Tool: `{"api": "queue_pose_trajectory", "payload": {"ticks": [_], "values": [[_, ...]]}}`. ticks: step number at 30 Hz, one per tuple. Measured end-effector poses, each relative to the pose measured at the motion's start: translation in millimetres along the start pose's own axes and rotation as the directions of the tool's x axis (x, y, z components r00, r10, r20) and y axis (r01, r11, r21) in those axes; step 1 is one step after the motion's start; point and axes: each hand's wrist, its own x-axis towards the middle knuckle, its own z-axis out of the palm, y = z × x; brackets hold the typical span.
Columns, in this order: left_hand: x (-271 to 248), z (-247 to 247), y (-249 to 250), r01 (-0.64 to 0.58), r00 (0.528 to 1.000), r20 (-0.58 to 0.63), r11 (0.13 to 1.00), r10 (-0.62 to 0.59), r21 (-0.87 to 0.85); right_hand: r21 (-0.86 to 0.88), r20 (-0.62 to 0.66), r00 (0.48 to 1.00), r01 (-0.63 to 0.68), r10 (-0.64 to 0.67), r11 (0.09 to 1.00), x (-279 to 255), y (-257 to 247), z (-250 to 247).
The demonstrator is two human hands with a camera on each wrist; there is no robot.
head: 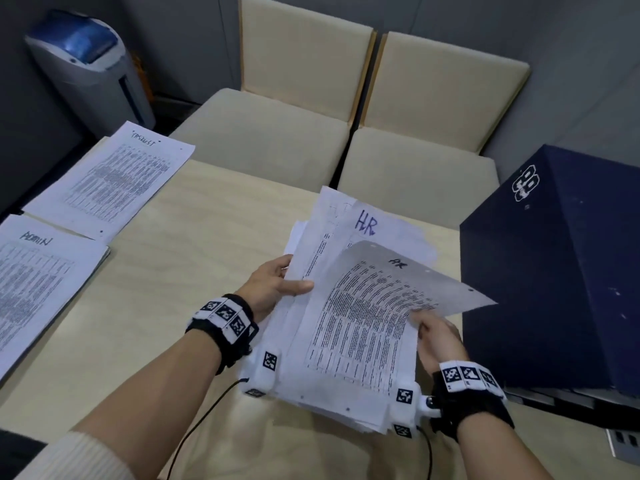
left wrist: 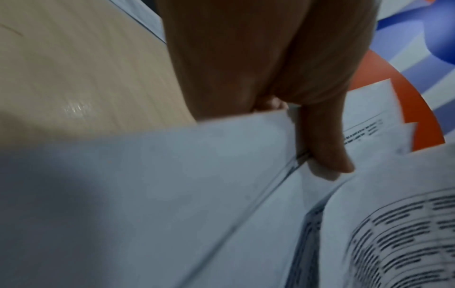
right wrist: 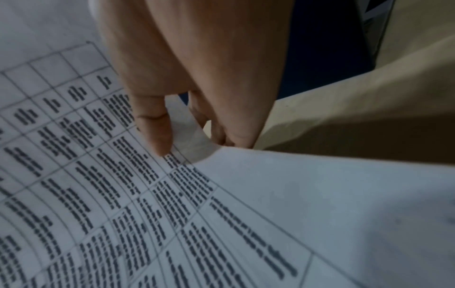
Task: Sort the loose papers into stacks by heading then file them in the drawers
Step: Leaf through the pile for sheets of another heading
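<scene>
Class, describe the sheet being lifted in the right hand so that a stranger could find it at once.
Start at the dark blue box on the table's right side. Just left of it, two hands hold a bundle of papers. The lifted sheet curls on top, pinched by the right hand; unlike the blue "HR" page behind, it carries printed columns.

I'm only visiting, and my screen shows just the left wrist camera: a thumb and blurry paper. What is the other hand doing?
Observer: The right hand pinches the right edge of the top sheet, which curls up from the bundle held by the left hand.
Visitor: Can you read a heading?
Observer: The HR sheet further back has those letters handwritten in blue.
Visitor: Is anything sorted?
Observer: An ADMIN stack and another stack lie at the table's left edge.
</scene>
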Motion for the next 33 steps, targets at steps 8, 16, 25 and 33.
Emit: {"api": "queue_pose_trajectory", "payload": {"ticks": [8, 16, 25, 33], "values": [[11.3, 0.6, -6.8, -0.037, 0.975, -0.211, 0.988, 0.069, 0.153, -0.006, -0.136, 0.986, 0.097, -0.096, 0.995, -1.9, -0.5, -4.7], [3.9, 9.3, -0.4, -0.005, 0.998, -0.063, 0.997, 0.01, 0.077, -0.011, -0.003, 0.997, 0.072, -0.072, 0.997, -7.0, -5.7, -0.1], [3.4, 21.7, 0.5, 0.089, 0.989, 0.111, 0.994, -0.095, 0.063, 0.05, -0.018, 0.993, 0.114, -0.114, 0.992, -2.7, 3.0, 0.4], [30.6, -6.2, -12.8, 0.277, 0.912, -0.363, 0.369, 0.188, 0.887, 0.021, -0.158, 0.979, 0.13, -0.125, 0.991, 5.3, 8.3, -11.1]]}}
